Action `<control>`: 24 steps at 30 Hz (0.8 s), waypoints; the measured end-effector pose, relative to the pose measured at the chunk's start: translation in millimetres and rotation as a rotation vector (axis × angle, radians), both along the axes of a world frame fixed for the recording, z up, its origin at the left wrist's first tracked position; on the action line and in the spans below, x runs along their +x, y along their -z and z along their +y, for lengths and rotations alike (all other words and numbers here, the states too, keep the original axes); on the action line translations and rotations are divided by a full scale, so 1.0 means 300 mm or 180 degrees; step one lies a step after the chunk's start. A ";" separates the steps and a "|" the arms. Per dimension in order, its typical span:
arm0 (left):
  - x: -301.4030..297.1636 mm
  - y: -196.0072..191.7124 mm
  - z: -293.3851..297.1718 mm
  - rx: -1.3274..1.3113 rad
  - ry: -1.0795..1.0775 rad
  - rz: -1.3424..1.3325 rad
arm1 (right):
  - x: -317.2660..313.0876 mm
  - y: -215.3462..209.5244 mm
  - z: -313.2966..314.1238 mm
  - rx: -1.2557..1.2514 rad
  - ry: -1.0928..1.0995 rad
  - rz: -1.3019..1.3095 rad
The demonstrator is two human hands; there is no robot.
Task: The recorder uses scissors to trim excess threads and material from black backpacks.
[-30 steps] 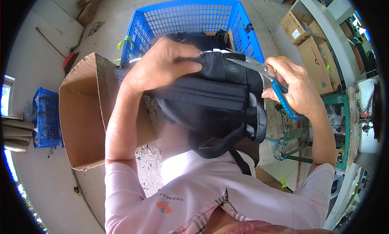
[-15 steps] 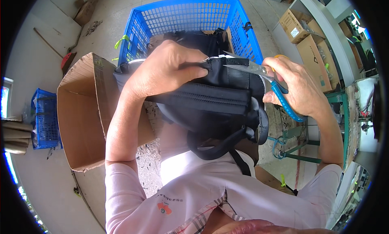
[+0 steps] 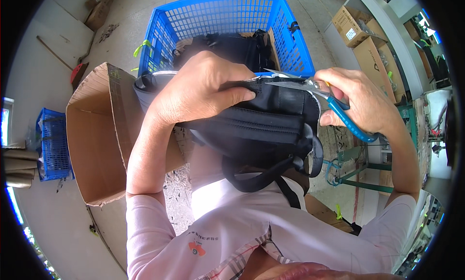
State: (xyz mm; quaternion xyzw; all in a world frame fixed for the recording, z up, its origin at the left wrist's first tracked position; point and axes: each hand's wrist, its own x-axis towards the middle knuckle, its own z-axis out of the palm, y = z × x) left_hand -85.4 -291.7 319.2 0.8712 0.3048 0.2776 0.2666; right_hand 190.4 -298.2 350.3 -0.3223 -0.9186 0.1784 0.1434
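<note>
My left hand point(image 3: 201, 88) grips the top edge of a black backpack point(image 3: 261, 134) held against my chest, its straps hanging in loops below. My right hand point(image 3: 361, 103) holds blue-handled scissors point(image 3: 319, 93), whose blades point left along the bag's top edge, close to my left fingertips. Behind the bag stands a big blue plastic crate point(image 3: 218, 18) with more black bags point(image 3: 237, 47) inside it.
An open cardboard box point(image 3: 97, 134) sits on the floor at my left. A smaller blue crate point(image 3: 51, 144) is at the far left. Cardboard cartons point(image 3: 363, 42) line a shelf at the right, above a green metal frame point(image 3: 358, 178).
The backpack has shifted lower and right in my grip, and my left hand has moved along its top edge. The scissors' blades now lie closer against the bag's edge.
</note>
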 end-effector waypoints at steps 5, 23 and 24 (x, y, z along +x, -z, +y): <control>-0.006 0.012 0.001 -0.0017 0.0015 0.0120 | 0.023 -0.008 0.015 -0.0224 0.0014 -0.0334; 0.006 0.013 0.005 -0.0193 0.0027 -0.0062 | 0.014 0.002 0.014 0.0190 -0.0179 -0.0243; 0.005 0.020 0.007 -0.0178 0.0092 -0.0063 | 0.015 0.003 0.014 0.0286 -0.0163 -0.0278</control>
